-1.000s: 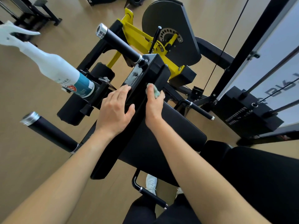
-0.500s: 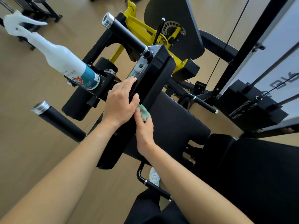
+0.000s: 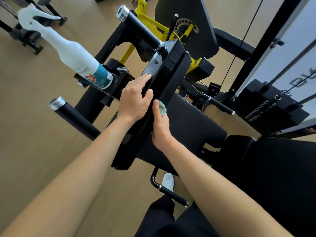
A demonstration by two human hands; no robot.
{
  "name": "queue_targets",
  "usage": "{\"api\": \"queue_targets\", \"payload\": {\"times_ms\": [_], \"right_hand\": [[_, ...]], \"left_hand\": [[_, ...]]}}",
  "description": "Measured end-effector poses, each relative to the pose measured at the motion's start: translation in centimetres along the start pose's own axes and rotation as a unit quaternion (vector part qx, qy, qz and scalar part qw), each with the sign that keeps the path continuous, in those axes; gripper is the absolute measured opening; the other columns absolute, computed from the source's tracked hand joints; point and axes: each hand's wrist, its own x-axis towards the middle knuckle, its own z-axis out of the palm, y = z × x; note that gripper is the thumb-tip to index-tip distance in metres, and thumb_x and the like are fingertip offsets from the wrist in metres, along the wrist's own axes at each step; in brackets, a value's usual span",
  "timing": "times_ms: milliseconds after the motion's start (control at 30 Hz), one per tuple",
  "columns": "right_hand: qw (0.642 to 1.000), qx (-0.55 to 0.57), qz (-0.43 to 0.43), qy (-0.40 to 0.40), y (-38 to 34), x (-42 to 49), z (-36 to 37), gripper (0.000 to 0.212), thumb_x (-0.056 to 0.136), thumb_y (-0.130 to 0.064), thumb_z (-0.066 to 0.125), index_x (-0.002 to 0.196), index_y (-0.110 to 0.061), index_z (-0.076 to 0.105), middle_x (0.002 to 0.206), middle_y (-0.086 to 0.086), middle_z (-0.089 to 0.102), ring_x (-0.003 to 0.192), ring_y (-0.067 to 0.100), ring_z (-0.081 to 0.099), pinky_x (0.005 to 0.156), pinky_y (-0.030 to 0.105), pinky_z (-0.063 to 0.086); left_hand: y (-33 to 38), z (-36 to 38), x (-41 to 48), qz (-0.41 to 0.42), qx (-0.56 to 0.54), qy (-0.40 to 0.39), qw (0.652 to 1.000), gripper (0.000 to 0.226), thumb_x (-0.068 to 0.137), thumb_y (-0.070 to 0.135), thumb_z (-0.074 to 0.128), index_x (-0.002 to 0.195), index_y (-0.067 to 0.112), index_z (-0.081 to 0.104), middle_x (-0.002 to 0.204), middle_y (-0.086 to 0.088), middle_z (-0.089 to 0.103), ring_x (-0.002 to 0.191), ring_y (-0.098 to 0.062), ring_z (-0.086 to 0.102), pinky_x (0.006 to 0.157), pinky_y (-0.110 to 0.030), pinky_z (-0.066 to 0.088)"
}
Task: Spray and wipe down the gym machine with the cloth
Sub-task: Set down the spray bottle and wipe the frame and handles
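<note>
Cloth (image 3: 162, 108), a small teal-green wad, is pinched between the thumb and curled fingers of the right hand (image 3: 160, 124) and is pressed against the long edge of an upright black pad (image 3: 171, 74) on the gym machine (image 3: 119, 36), close to the middle of the view. Most of the cloth is hidden by the hand and the pad edge. Just beside it, at 10 o'clock, the left hand (image 3: 135, 100) is laid flat on the pad's back, its fingers nearly straight and reaching onto a grey metal plate (image 3: 153, 65), its thumb resting on the pad's edge; nothing is held in it. Further out at 10 o'clock, a white spray bottle (image 3: 77, 60) with a teal label is seen standing on a black bracket of the machine, its trigger head toward the upper left corner. At 3 o'clock of the cloth a black seat cushion (image 3: 193, 120) is found, and well beyond it, the weight stack (image 3: 266, 106). At 12 o'clock the yellow frame (image 3: 150, 19) and a round black cover (image 3: 188, 12) are seen. A black foam roller (image 3: 75, 117) with a metal end cap projects at 9 o'clock. At 6 o'clock a white shoe (image 3: 168, 182) is set on the tan floor (image 3: 34, 151), behind a black handle (image 3: 171, 192).
</note>
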Motion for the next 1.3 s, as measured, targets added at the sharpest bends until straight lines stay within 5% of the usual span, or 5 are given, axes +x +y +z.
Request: {"api": "queue_targets", "payload": {"times_ms": [200, 433, 800, 1067, 1300], "right_hand": [[0.996, -0.066, 0.064, -0.023, 5.0, -6.6, 0.8, 0.070, 0.072, -0.076, 0.070, 0.118, -0.025, 0.057, 0.119, 0.001, 0.072, 0.113, 0.016, 0.070, 0.105, 0.048, 0.054], [0.999, -0.042, 0.030, 0.011, 3.8, -2.9, 0.8, 0.122, 0.060, -0.077, 0.084, 0.150, -0.009, 0.040, 0.135, 0.013, 0.065, 0.125, 0.028, 0.065, 0.107, 0.055, 0.051], [0.995, -0.067, 0.061, -0.052, 8.9, -10.9, 2.3, 0.081, 0.073, -0.077, 0.074, 0.114, -0.009, 0.062, 0.103, 0.007, 0.064, 0.099, 0.024, 0.061, 0.101, 0.059, 0.051], [0.988, -0.097, 0.086, -0.083, 6.6, -12.6, 3.0, 0.033, 0.105, -0.040, 0.055, 0.086, -0.029, 0.079, 0.101, 0.001, 0.075, 0.098, 0.017, 0.072, 0.097, 0.045, 0.055], [0.986, -0.031, 0.162, -0.036, 4.8, -10.7, 3.0, 0.059, 0.095, -0.053, 0.065, 0.139, -0.014, 0.059, 0.134, 0.011, 0.069, 0.125, 0.033, 0.065, 0.112, 0.061, 0.043]], "left_hand": [[0.1, -0.5, -1.0, -0.005, -0.049, 0.001, 0.999, 0.047, 0.099, 0.017, 0.054, 0.146, 0.008, 0.059, 0.149, -0.008, 0.060, 0.142, -0.019, 0.052, 0.120, -0.040, 0.041], [0.0, -2.0, -7.8, 0.016, -0.081, -0.006, 0.997, 0.048, 0.100, 0.007, 0.057, 0.148, 0.009, 0.056, 0.154, -0.006, 0.055, 0.147, -0.017, 0.047, 0.123, -0.042, 0.038], [-6.6, -3.6, -21.3, 0.075, 0.066, 0.086, 0.991, 0.050, 0.098, -0.010, 0.056, 0.145, 0.006, 0.059, 0.152, -0.014, 0.056, 0.141, -0.029, 0.054, 0.107, -0.047, 0.054], [-9.4, -2.3, -22.5, 0.122, -0.013, 0.154, 0.981, 0.036, 0.100, -0.006, 0.062, 0.135, -0.002, 0.064, 0.144, -0.012, 0.061, 0.138, -0.026, 0.057, 0.109, -0.040, 0.053], [-10.4, -2.4, -22.2, 0.141, -0.088, 0.159, 0.973, 0.035, 0.098, -0.006, 0.066, 0.133, -0.001, 0.066, 0.140, -0.011, 0.065, 0.134, -0.026, 0.060, 0.113, -0.033, 0.048]]}}
